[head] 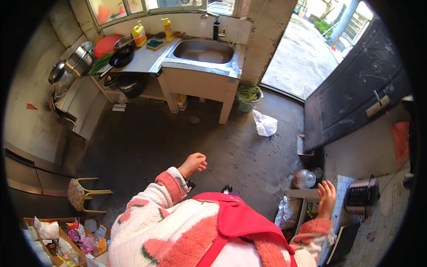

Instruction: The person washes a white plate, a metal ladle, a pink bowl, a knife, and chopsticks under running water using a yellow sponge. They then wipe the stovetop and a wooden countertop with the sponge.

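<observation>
Over the dark floor, in the middle of the view, my left hand hangs with its fingers loosely curled. Nothing shows in it. My right hand is raised at the right, fingers extended, beside the end of a table with a patterned cloth. It holds nothing, and I cannot tell whether it touches the table edge. Closest to it are a dark electric cooker on the cloth and a clear round jar. Ahead stands a counter with a metal sink.
A white plastic bag lies on the floor near a bucket of greens. The dark door stands open on a yard. A frying pan and detergent bottle sit on the counter. At left are a stool and cluttered drawers.
</observation>
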Motion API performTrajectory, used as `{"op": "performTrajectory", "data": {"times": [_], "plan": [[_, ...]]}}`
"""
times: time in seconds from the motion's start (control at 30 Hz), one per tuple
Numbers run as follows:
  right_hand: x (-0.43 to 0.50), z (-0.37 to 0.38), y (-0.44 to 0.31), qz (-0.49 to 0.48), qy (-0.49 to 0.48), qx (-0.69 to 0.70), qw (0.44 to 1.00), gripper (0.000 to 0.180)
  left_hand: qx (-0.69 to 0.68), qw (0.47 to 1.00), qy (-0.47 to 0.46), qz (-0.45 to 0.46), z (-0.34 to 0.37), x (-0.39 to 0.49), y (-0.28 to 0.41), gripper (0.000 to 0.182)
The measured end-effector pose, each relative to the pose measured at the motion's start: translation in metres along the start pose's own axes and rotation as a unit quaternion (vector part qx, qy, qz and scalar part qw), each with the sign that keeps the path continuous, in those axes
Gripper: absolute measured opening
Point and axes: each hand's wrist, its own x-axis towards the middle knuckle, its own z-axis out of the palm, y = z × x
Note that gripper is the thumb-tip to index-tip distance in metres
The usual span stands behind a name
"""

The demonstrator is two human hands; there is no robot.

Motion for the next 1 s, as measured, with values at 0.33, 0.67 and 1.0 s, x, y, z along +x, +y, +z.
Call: {"op": "performTrajectory", "data": {"times": [0.33,0.67,1.0], "plan": [[0.235,0.386,0.022,0.12,-0.279,-0.004,0.953,0.031,-0.136,0.986,0.064,0.071,-0.106,0.186,0.196,0.028],[0.419,0.712,0.028,0.116,-0.387,-0.151,0.902,0.037,-0.245,0.959,0.112,0.084,-0.246,0.323,0.34,0.031],[0.531,0.896,0.135,-0.027,-0.421,-0.689,0.59,0.026,-0.304,0.949,0.056,-0.064,-0.344,0.553,0.447,0.057]]}}
